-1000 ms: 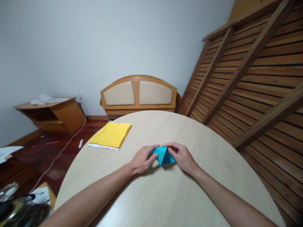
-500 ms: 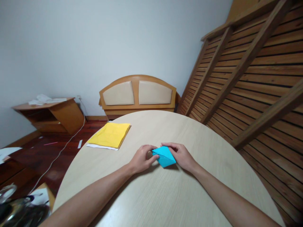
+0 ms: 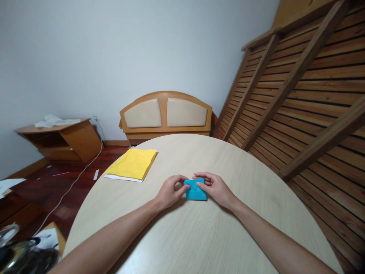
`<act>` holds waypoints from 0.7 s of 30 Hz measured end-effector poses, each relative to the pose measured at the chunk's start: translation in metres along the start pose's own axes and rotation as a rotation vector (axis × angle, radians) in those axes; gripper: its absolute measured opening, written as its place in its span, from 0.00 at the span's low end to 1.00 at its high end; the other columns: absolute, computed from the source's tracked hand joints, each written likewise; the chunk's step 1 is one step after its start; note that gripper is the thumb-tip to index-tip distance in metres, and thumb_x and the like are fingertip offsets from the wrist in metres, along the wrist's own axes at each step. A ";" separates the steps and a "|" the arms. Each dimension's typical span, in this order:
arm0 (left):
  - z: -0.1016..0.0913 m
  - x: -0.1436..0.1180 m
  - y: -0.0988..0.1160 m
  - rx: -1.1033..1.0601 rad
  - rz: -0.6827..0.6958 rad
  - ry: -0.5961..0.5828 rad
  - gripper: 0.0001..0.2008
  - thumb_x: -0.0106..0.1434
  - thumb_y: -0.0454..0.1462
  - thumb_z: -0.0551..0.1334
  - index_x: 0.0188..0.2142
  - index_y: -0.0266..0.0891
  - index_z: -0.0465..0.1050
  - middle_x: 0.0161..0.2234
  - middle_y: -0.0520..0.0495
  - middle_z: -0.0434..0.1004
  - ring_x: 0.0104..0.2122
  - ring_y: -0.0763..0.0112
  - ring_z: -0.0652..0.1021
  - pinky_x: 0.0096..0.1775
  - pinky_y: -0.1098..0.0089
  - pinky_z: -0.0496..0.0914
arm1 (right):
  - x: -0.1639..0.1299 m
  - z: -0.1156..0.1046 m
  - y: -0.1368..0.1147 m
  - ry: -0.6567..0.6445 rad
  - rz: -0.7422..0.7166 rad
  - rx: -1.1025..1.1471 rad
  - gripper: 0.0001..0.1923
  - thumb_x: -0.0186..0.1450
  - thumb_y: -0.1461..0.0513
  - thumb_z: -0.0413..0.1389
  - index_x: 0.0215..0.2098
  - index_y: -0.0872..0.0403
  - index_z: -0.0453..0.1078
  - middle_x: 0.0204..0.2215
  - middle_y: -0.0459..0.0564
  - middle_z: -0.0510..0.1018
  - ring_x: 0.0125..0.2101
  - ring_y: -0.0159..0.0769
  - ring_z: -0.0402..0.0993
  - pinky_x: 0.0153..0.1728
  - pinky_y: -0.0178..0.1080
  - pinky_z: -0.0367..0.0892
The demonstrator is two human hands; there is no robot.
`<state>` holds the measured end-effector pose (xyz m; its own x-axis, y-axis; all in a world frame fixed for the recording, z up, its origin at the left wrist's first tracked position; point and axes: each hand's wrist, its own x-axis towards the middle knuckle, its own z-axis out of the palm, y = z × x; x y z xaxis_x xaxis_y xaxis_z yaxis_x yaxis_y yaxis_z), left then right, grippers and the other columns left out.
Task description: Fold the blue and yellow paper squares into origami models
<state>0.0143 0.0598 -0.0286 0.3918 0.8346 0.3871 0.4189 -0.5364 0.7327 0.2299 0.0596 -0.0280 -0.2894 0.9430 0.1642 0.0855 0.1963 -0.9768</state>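
Left hand (image 3: 172, 191) and right hand (image 3: 214, 187), both nearly closed, pinch a folded blue paper square (image 3: 196, 195); beyond it, leftward, lies flat, square yellow paper (image 3: 132, 163).

I observe two arms, bare along their whole visible length. Toward seven o'clock lies the left forearm (image 3: 119, 241), smooth in outline, broad at its lower end, tapering evenly to a narrow wrist. Near six, the left hand (image 3: 172, 192) is slim, its back rounded. Toward five, the right forearm (image 3: 270, 243) shows a matching taper; the right hand (image 3: 218, 189) has slender fingers. Fine surface detail is too soft to read.
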 end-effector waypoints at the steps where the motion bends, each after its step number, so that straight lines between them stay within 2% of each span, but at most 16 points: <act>1: 0.000 0.000 0.001 -0.021 -0.011 0.009 0.09 0.65 0.39 0.62 0.40 0.36 0.76 0.36 0.46 0.80 0.37 0.66 0.78 0.42 0.67 0.70 | 0.000 0.000 0.001 -0.001 0.003 -0.003 0.21 0.59 0.55 0.64 0.48 0.55 0.75 0.47 0.57 0.80 0.47 0.46 0.78 0.49 0.48 0.72; 6: 0.001 0.001 0.002 -0.124 -0.062 0.059 0.10 0.64 0.41 0.62 0.37 0.35 0.76 0.33 0.46 0.79 0.35 0.66 0.77 0.39 0.68 0.70 | 0.000 0.002 0.001 -0.034 0.028 0.011 0.19 0.57 0.55 0.66 0.43 0.56 0.76 0.42 0.55 0.82 0.41 0.44 0.79 0.44 0.45 0.73; 13: 0.001 0.002 0.002 -0.211 -0.086 0.023 0.11 0.63 0.42 0.62 0.36 0.34 0.77 0.33 0.45 0.79 0.35 0.67 0.76 0.39 0.68 0.69 | -0.004 0.008 -0.003 -0.012 0.027 -0.052 0.16 0.57 0.53 0.66 0.36 0.56 0.74 0.34 0.52 0.81 0.35 0.40 0.78 0.37 0.42 0.72; 19: 0.001 0.006 0.005 -0.263 -0.178 -0.108 0.15 0.62 0.45 0.63 0.35 0.33 0.77 0.28 0.46 0.77 0.28 0.70 0.73 0.30 0.71 0.66 | -0.007 0.011 -0.010 -0.039 0.029 -0.054 0.19 0.58 0.49 0.64 0.32 0.57 0.74 0.29 0.50 0.79 0.31 0.37 0.75 0.35 0.39 0.70; 21: 0.004 0.006 0.006 -0.276 -0.188 -0.109 0.15 0.63 0.45 0.63 0.35 0.33 0.77 0.28 0.45 0.77 0.27 0.70 0.73 0.30 0.71 0.66 | -0.006 0.011 -0.012 -0.055 0.023 -0.052 0.20 0.59 0.48 0.64 0.32 0.57 0.75 0.29 0.50 0.79 0.31 0.37 0.75 0.35 0.38 0.69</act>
<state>0.0226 0.0606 -0.0243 0.4203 0.8893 0.1803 0.2601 -0.3085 0.9150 0.2202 0.0484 -0.0187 -0.3382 0.9317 0.1325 0.1417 0.1896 -0.9716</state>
